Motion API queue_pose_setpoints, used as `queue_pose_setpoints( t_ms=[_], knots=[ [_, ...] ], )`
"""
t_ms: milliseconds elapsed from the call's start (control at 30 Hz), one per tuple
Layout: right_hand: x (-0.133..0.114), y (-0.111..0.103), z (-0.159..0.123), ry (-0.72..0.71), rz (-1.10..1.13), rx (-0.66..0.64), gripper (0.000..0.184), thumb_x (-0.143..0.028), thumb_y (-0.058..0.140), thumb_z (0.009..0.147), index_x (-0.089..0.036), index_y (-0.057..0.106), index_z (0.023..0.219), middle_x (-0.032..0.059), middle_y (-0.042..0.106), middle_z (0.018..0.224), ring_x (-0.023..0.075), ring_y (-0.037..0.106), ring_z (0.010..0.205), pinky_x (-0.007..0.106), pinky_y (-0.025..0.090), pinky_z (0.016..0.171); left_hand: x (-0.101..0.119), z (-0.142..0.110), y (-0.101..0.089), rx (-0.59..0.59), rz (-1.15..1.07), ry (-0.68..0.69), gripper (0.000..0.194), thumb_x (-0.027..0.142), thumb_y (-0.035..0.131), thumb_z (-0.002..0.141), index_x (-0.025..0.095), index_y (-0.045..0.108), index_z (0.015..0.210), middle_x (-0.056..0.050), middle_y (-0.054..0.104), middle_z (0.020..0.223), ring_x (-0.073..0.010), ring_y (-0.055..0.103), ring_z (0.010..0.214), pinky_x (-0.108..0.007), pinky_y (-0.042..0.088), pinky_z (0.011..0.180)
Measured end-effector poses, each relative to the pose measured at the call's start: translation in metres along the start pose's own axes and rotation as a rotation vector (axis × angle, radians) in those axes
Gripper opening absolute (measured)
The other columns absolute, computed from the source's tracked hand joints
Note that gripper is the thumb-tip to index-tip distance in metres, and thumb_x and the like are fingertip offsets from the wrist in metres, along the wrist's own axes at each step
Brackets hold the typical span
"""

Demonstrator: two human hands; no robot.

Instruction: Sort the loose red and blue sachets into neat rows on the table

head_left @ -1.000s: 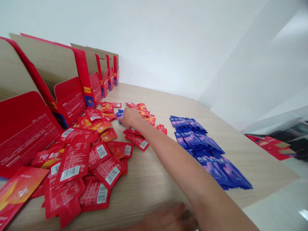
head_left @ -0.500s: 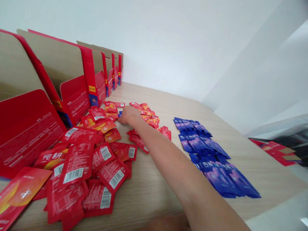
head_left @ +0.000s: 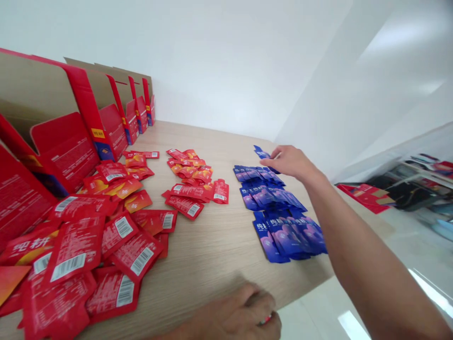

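Observation:
My right hand [head_left: 288, 160] pinches a blue sachet [head_left: 261, 152] just beyond the far row of blue sachets [head_left: 258, 174]. Two more rows of overlapping blue sachets [head_left: 283, 236] lie nearer, printed with pink and purple shapes. Low in the view, my left hand [head_left: 240, 311] rests near the table's front edge with its fingers curled. A small red and white bit shows between those fingers, too little to name. Left of the hands lie a large loose heap of red sachets [head_left: 78, 245] and a smaller cluster of red sachets [head_left: 193, 172], some with barcodes facing up.
Open red cardboard boxes [head_left: 63, 146] stand in a line along the left side. A white wall [head_left: 212, 61] rises behind the wooden table [head_left: 208, 245]. Beyond the table's right edge, flat red card [head_left: 364, 196] and blurred shelves [head_left: 424, 174] show.
My right hand has moved from between the red sachet piles to the far blue row, carrying a blue sachet. My left hand shows more fully. The view has turned right.

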State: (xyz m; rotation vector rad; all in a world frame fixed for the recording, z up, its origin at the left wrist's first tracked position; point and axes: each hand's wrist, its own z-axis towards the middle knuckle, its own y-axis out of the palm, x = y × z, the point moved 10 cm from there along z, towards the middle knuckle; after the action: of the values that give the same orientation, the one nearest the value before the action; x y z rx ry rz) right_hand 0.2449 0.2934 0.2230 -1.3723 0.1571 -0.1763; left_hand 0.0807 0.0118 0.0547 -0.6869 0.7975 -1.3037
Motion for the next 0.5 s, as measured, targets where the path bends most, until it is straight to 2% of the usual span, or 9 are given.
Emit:
queue_pose_setpoints(
  t_ms=[67,167,267,333,500],
  knots=[
    [0.052,0.009,-0.001,0.094,-0.041,-0.016,0.038,-0.049,0.074,0.096,-0.013,0.081,0.102,0.0165,0.080,0.096,0.0339,0.077,0.098,0.036,0.054,0.080,0.000,0.004,-0.006,0.042,-0.039,-0.007,0.023,0.030,0.057,0.113,0.012,0.070,0.112,-0.002,0.072,0.098,-0.0165,0.068,0.105,-0.032,0.048,0.102],
    [0.092,0.041,-0.009,0.151,-0.066,-0.085,0.038,-0.053,0.077,0.093,-0.015,0.082,0.097,0.0141,0.080,0.093,0.0316,0.077,0.095,0.032,0.052,0.074,0.001,0.007,-0.010,0.054,-0.049,0.005,0.020,0.028,0.060,0.111,0.012,0.070,0.107,-0.001,0.072,0.098,-0.0163,0.066,0.107,-0.034,0.047,0.102],
    [0.103,0.074,-0.018,0.156,-0.072,-0.151,0.039,-0.056,0.077,0.092,-0.018,0.082,0.097,0.0134,0.081,0.096,0.0298,0.077,0.094,0.030,0.051,0.072,0.002,0.007,-0.009,0.020,-0.053,0.004,0.018,0.029,0.062,0.110,0.013,0.070,0.106,0.000,0.073,0.101,-0.0156,0.065,0.109,-0.034,0.045,0.103],
    [0.104,0.089,-0.023,0.154,-0.076,-0.181,0.039,-0.057,0.077,0.092,-0.018,0.083,0.097,0.0138,0.081,0.100,0.0298,0.077,0.096,0.030,0.052,0.073,0.001,0.007,-0.009,0.015,-0.055,-0.006,0.018,0.029,0.061,0.110,0.013,0.070,0.106,0.000,0.073,0.100,-0.0154,0.065,0.110,-0.033,0.044,0.104],
    [0.102,0.101,-0.022,0.155,-0.095,-0.228,0.042,-0.060,0.074,0.093,-0.019,0.082,0.098,0.0144,0.081,0.103,0.0312,0.077,0.101,0.032,0.053,0.078,0.003,0.006,-0.008,0.022,-0.046,-0.006,0.020,0.028,0.056,0.112,0.015,0.072,0.108,-0.001,0.076,0.104,-0.0158,0.064,0.114,-0.032,0.043,0.105]
  ],
)
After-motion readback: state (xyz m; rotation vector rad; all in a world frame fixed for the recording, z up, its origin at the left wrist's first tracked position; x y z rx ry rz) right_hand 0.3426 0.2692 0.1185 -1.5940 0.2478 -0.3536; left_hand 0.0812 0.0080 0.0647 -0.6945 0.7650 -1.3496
